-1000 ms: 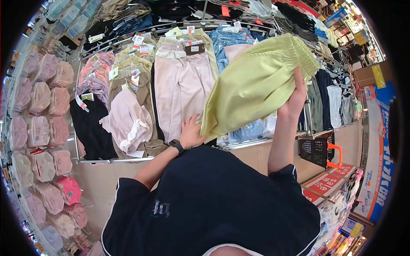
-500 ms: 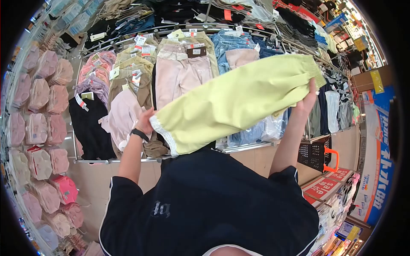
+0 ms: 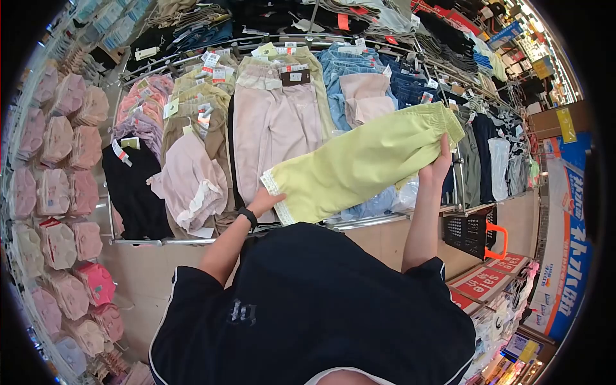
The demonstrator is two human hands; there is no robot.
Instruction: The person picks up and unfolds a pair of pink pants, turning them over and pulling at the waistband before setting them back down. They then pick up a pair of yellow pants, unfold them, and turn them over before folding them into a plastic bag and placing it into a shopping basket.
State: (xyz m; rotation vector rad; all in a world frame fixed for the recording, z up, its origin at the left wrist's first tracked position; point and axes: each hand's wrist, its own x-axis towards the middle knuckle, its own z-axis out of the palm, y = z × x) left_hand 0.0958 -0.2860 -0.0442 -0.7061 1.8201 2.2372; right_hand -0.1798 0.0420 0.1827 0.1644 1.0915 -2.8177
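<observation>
A pair of yellow-green trousers (image 3: 359, 168) is stretched between my hands, above the rack of folded clothes. My left hand (image 3: 264, 202) grips the white lace-edged end, with part of the hand behind the cloth. At the gathered waistband end, my right hand (image 3: 437, 160) is closed on the cloth. Beneath and behind lie light pink trousers (image 3: 276, 125) with a dark tag. A pink garment with white trim (image 3: 192, 176) lies to the left, beside a black garment (image 3: 136, 192). Blue denim (image 3: 340, 70) shows behind the yellow-green cloth.
A metal rail (image 3: 170, 242) runs along the rack's front edge. Packs of pink items (image 3: 58, 192) hang on the left. On the right are a black basket with an orange handle (image 3: 468, 235), red sale signs (image 3: 481, 282) and hanging trousers (image 3: 484, 157).
My left hand has moved right with the lace-edged end, and my right hand has moved slightly left and down. The yellow-green trousers now span a shorter distance, uncovering more pink cloth.
</observation>
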